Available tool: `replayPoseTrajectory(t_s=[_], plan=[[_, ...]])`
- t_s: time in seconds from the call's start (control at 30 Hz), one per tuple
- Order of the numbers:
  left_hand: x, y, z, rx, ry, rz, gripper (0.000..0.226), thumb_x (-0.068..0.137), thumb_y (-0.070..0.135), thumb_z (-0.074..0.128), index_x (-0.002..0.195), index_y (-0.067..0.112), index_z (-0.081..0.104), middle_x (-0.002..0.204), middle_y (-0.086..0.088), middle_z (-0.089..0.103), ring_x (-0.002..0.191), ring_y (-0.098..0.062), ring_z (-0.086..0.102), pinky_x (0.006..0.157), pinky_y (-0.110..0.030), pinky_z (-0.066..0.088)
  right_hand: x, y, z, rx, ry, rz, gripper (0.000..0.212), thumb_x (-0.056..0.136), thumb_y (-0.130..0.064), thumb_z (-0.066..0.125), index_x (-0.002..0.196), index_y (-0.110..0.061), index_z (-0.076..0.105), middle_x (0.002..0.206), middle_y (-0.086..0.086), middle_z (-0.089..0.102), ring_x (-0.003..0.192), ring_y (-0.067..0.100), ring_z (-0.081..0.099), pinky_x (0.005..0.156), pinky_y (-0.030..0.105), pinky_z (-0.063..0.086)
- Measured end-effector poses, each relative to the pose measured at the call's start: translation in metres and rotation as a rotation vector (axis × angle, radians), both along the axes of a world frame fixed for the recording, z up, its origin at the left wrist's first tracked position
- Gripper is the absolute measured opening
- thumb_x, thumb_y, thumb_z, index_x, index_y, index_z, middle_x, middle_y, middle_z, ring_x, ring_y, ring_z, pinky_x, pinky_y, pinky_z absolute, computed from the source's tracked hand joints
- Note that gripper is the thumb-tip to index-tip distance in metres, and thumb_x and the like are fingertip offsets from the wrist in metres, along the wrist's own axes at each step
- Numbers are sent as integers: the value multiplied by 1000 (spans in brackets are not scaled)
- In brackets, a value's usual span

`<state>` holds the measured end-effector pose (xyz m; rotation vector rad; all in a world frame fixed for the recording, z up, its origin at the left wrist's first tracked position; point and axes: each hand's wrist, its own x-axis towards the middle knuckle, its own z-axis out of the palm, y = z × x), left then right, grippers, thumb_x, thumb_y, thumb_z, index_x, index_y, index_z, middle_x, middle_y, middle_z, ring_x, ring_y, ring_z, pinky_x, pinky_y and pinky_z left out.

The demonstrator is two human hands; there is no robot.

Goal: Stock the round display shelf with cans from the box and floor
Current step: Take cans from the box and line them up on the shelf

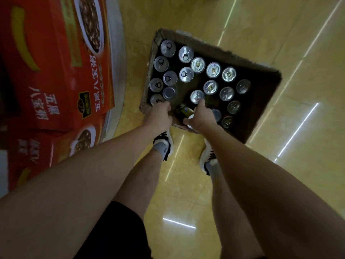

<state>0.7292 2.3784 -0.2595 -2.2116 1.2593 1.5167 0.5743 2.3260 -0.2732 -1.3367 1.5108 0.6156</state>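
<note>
1. At 6 o'clock, nearest the camera: two bare forearms reach down and forward; black shorts [119, 230] and bare legs show below them.
2. Just beyond, between the arms: two feet in white shoes with black laces, left shoe [164, 142] and right shoe [208, 156], stand on glossy yellow floor tile [186, 193] streaked with light reflections.
3. Left hand [160, 116]: fingers curled downward at the box's near-left corner, over a can top there. Cannot tell whether they clasp the can or only touch it; the knuckles hide the contact.
4. Right hand [200, 116]: fingers wrapped around a tilted dark can with a green-yellow label [183, 111], silver end toward the camera, at the box's near edge.
5. Cardboard box [261, 101], open top, at 12 o'clock from the feet, set on the floor. Inside: upright cans [197, 64], silver pull-tab lids up, grouped along the left wall and across the middle and right; dark gaps between groups.
6. At 9 to 11 o'clock: red printed cartons [56, 71] with a bowl picture and Chinese text, stacked on a round white base [115, 101]. Its curved edge lies close beside the box's left wall.
</note>
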Motion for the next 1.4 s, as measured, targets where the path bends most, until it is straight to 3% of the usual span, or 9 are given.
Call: replayPoseTrajectory(t_s=[0.37, 0.53, 0.63, 0.73, 0.87, 1.0, 1.17, 1.33, 1.4], plan=[[25, -52, 226, -34, 116, -91, 46, 81, 22, 73, 121, 21, 49, 119, -7, 58, 98, -25, 60, 80, -47, 56, 33, -92, 284, -62, -160, 354, 76, 58, -53, 88, 113, -16, 50, 101, 1, 61, 93, 25, 59, 78, 39, 52], [46, -90, 375, -87, 199, -77, 94, 72, 16, 85, 148, 15, 30, 142, -10, 48, 122, -33, 53, 92, -46, 51, 54, -135, 440, -160, -207, 375, 49, 64, -22, 85, 104, -9, 59, 92, 5, 60, 82, 23, 56, 60, 27, 43], [57, -108, 457, -187, 244, -38, 83, 71, 10, 85, 142, 10, 41, 134, -8, 56, 117, -27, 57, 89, -34, 48, 70, -156, 527, -245, -219, 437, 44, 63, -23, 87, 100, -12, 67, 88, 4, 61, 81, 19, 58, 65, 28, 48], [71, -116, 533, -239, 342, -6, 62, 74, -2, 79, 128, 7, 50, 109, -10, 64, 86, -18, 62, 69, -24, 51, 87, -167, 616, -292, -248, 490, 48, 67, -26, 87, 109, -17, 67, 96, 4, 66, 79, 16, 62, 63, 26, 51], [91, -125, 623, -336, 443, 15, 63, 68, 7, 87, 125, 10, 58, 120, -5, 65, 106, -19, 62, 91, -35, 51, 114, -178, 722, -349, -264, 569, 42, 70, -22, 87, 107, -15, 69, 94, 6, 66, 82, 27, 72, 68, 29, 58], [106, -131, 686, -492, 462, 81, 47, 69, 19, 89, 111, 20, 67, 109, 0, 69, 105, -21, 65, 93, -43, 54, 140, -183, 804, -475, -282, 659, 43, 75, -25, 82, 112, -10, 66, 105, 13, 69, 83, 29, 73, 76, 41, 61], [120, -120, 749, -672, 488, 323, 57, 70, 15, 88, 121, 16, 62, 115, -4, 69, 107, -23, 66, 93, -48, 55, 158, -179, 875, -600, -465, 690, 39, 86, -40, 70, 113, -12, 67, 103, 1, 67, 87, 16, 69, 78, 38, 61], [119, -89, 801, -883, 563, 563, 60, 69, -1, 81, 122, 13, 57, 102, -5, 71, 93, -23, 69, 66, -34, 57, 168, -171, 911, -495, -708, 592, 34, 87, -35, 69, 111, -12, 68, 103, 9, 74, 88, 22, 73, 76, 37, 60], [117, -73, 816, -935, 573, 647, 60, 65, 4, 82, 121, 4, 59, 107, -14, 70, 95, -28, 67, 75, -39, 56, 172, -159, 923, -539, -805, 572, 33, 86, -36, 70, 108, -11, 69, 99, 8, 74, 83, 19, 73, 71, 33, 61]])
